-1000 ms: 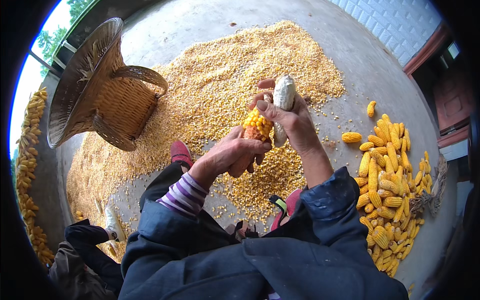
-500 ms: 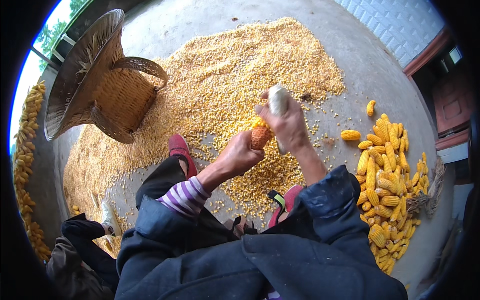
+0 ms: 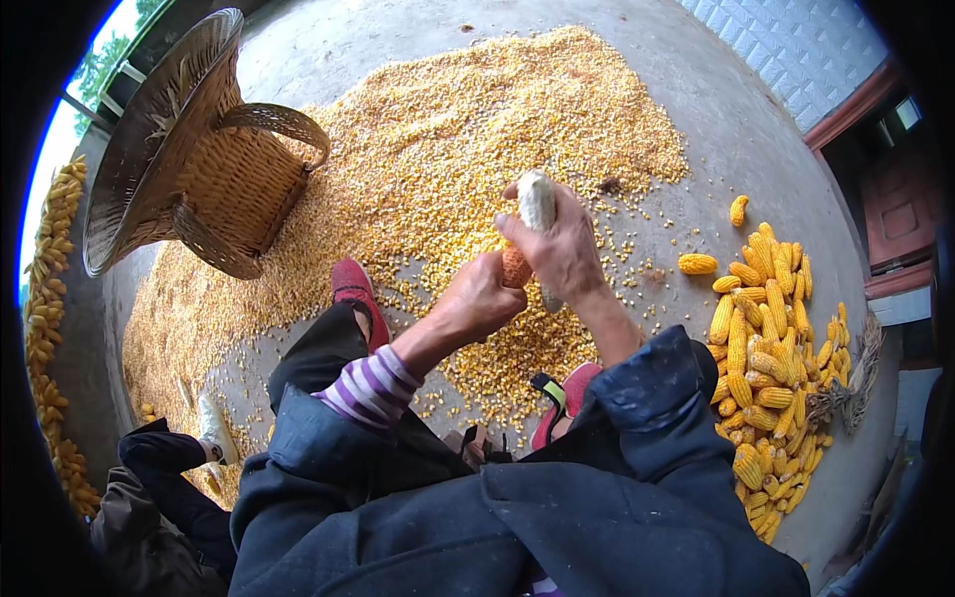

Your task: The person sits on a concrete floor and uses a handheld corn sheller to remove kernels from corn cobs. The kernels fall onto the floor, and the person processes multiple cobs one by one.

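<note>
My left hand (image 3: 477, 298) is wrapped around a corn cob whose bare reddish part (image 3: 515, 267) shows between my two hands. My right hand (image 3: 569, 247) grips a pale whitish bare cob (image 3: 537, 200), which stands up past the thumb and pokes out below the palm. Right fingers and thumb press over the top of the reddish cob and hide that end. Both hands are together above a wide spread of loose yellow kernels (image 3: 477, 119) on the floor, between my red shoes.
A flared woven basket (image 3: 239, 189) with handles lies on its side at the left. Whole yellow ears (image 3: 766, 358) are heaped at the right, and another row of ears (image 3: 52, 328) lines the far left. Another person's leg (image 3: 164, 478) shows at lower left.
My right hand has shifted slightly left and closed in over the reddish cob, covering the yellow kernels seen at its top before. The whitish cob moved left with it.
</note>
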`<state>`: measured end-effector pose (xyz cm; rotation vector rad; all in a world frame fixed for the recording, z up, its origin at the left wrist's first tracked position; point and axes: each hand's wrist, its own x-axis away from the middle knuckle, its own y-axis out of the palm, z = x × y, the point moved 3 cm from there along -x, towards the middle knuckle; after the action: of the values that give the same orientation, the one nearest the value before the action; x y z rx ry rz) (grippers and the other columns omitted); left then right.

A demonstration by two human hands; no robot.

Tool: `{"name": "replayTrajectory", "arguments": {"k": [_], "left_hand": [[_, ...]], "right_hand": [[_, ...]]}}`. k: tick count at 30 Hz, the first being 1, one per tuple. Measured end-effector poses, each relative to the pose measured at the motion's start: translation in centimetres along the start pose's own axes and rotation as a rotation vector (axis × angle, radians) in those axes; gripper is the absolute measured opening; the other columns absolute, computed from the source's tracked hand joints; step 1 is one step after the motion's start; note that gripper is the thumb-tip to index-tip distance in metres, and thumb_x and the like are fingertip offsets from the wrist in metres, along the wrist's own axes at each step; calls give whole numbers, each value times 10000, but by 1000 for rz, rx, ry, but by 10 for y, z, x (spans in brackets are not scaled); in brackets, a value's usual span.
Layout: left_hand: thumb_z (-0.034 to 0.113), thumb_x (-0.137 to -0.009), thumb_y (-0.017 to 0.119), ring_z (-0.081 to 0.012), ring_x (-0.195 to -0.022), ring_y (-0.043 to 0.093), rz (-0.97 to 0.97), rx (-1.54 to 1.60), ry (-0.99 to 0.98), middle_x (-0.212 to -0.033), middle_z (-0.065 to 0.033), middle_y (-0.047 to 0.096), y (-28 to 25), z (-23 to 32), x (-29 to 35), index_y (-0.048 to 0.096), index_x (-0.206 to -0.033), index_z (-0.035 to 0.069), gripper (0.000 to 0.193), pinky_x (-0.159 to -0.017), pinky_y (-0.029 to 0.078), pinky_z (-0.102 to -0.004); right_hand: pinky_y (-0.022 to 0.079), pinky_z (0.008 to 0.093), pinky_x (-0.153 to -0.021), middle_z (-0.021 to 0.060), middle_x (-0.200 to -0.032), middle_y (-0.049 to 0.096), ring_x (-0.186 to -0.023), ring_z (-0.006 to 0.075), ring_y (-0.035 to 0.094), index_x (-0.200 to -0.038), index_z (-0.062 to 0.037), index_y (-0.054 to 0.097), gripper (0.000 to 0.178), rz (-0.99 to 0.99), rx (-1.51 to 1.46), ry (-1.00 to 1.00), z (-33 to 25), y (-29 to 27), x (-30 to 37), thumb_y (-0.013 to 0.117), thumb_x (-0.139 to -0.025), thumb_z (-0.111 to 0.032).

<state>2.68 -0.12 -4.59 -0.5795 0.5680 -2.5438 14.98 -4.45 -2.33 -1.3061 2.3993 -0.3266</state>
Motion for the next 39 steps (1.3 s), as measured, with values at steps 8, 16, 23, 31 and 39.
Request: {"name": "replayTrajectory", "arguments": {"k": [8, 16, 23, 31, 39], "left_hand": [[67, -733, 546, -414, -730, 646, 112, -407, -42, -788, -290, 633, 15, 1, -3, 533, -879, -88, 213, -685, 515, -486], [87, -724, 549, -307, -558, 592, 44, -103, 109, -635, -169, 603, 3, -5, -6, 564, -828, -48, 171, -554, 455, -423], [86, -752, 540, -413, -734, 650, 109, -523, -32, -787, -273, 642, 17, 8, 5, 513, -927, -87, 247, -677, 523, -483], [136, -751, 565, -428, -690, 612, 328, -592, -15, -700, -236, 612, -4, -4, 1, 502, -917, 4, 222, -632, 468, -525], [170, -727, 660, -136, -515, 557, -150, 378, -117, -649, -49, 578, -19, 4, -4, 553, -838, 33, 206, -460, 485, -292]], "right_hand": [[535, 328, -624, 104, -742, 630, -721, 223, 676, -953, -5, 565, 218, 7, -779, 485, 74, -6, -17, 662, -843, -167], [483, 311, -799, 84, -931, 611, -838, 183, 581, -1004, -34, 656, 317, -5, 137, -45, 6, 9, 4, 740, -761, -219], [512, 316, -533, 78, -690, 633, -624, 165, 630, -769, -13, 616, 145, 101, -527, 539, 78, 3, -14, 697, -794, -130], [460, 335, -825, 72, -864, 652, -860, 178, 626, -991, -35, 625, 284, 1, -900, 564, 47, -6, -16, 739, -807, -219], [488, 333, -821, 121, -1016, 653, -943, 183, 618, -1009, -25, 595, 243, -35, -823, 323, 31, -17, -13, 699, -798, -84]]}}
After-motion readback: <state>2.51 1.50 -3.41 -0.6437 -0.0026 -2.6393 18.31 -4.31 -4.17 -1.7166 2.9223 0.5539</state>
